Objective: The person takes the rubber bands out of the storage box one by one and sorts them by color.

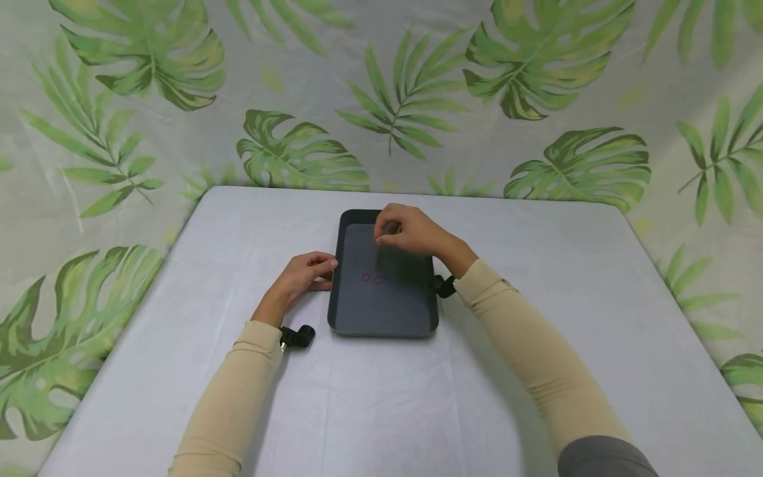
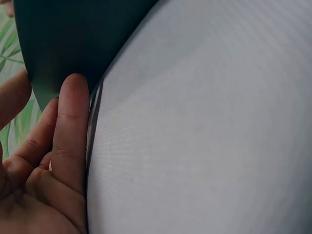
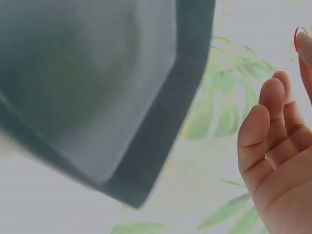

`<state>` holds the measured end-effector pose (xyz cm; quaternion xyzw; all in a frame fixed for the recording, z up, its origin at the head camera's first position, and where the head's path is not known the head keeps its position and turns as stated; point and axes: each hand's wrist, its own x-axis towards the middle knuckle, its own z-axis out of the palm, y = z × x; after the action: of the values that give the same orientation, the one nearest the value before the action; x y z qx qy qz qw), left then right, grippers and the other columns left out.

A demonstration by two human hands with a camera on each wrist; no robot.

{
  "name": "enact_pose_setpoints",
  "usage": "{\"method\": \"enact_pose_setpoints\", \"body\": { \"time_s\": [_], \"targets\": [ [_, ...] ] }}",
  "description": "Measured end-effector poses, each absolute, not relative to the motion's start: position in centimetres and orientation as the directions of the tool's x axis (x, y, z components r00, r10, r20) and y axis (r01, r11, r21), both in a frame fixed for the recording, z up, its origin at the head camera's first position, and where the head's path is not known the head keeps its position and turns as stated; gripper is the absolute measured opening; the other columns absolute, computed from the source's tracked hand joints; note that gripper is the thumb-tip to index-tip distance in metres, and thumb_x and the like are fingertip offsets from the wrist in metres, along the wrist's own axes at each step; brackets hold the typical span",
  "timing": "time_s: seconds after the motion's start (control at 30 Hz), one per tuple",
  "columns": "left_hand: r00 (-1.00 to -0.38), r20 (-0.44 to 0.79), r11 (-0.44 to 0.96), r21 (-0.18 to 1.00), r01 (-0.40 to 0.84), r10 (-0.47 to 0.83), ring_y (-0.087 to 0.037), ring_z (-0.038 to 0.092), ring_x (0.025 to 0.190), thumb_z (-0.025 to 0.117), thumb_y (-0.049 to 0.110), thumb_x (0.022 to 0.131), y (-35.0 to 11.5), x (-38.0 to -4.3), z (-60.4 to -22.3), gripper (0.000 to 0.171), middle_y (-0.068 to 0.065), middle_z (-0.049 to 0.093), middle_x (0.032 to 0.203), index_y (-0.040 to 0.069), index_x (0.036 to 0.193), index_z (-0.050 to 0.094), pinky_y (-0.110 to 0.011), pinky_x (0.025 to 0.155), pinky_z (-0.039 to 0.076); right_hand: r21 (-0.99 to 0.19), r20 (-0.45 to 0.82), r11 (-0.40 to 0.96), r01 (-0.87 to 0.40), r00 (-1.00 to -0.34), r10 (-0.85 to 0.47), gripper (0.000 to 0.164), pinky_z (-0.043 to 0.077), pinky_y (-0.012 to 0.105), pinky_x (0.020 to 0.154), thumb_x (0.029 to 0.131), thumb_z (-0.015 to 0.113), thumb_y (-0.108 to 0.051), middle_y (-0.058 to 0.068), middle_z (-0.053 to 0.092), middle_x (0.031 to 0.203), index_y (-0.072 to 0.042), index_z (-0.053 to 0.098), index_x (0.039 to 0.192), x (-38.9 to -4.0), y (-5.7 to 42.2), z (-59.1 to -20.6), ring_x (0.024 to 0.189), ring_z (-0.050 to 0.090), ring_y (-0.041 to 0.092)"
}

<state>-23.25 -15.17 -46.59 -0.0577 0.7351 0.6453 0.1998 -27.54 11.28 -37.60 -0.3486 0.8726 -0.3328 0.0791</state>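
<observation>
A dark grey rectangular tray (image 1: 384,318) sits on the white-covered table. My left hand (image 1: 302,277) is at its left side, with fairly straight fingers (image 2: 72,126) resting against the outer wall, near the rim. Over the tray's upper right part is my right hand (image 1: 411,232), raised above its floor. Thumb and forefinger pinch a thin red ring (image 3: 296,40), seen at the right edge of the right wrist view; the other fingers are loosely bent. On the tray floor two more small red rings, a left one (image 1: 366,277) and a right one (image 1: 378,280), lie side by side.
The white tablecloth (image 1: 381,411) spreads around the tray. Behind the table hangs a leaf-patterned cloth (image 1: 405,93). A small black camera is strapped at each wrist, a left one (image 1: 298,336) and a right one (image 1: 444,286), the right one close by the tray's right rim.
</observation>
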Motion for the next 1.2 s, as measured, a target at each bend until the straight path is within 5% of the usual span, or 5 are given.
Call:
{"method": "enact_pose_setpoints", "body": {
  "time_s": [0.47, 1.2],
  "targets": [
    [-0.916, -0.354, 0.15, 0.932, -0.329, 0.188, -0.01, 0.061, 0.094, 0.063, 0.022, 0.098, -15.2, -23.3, -46.7, 0.045, -0.002, 0.06, 0.111, 0.0, 0.136, 0.055, -0.023, 0.081, 0.061, -0.59, 0.188, 0.551, -0.589, -0.765, -0.616, 0.005, 0.054, 0.033, 0.073, 0.092, 0.072, -0.014, 0.003, 0.061, 0.103, -0.014, 0.067, 0.091, -26.6, 17.4, -35.5, 0.084, 0.06, 0.017],
    [-0.917, -0.355, 0.173, 0.93, -0.325, 0.181, -0.01, 0.059, 0.096, 0.063, 0.025, 0.098, -15.2, -23.2, -46.9, 0.045, -0.004, 0.059, 0.116, 0.001, 0.136, 0.056, -0.023, 0.08, 0.061, -0.55, -0.005, 0.803, -0.23, -0.96, -0.279, 0.011, 0.046, 0.033, 0.068, 0.094, 0.067, -0.016, 0.015, 0.058, 0.117, -0.006, 0.07, 0.099, -29.2, 26.9, -38.1, 0.09, 0.058, 0.028]
  ]
}}
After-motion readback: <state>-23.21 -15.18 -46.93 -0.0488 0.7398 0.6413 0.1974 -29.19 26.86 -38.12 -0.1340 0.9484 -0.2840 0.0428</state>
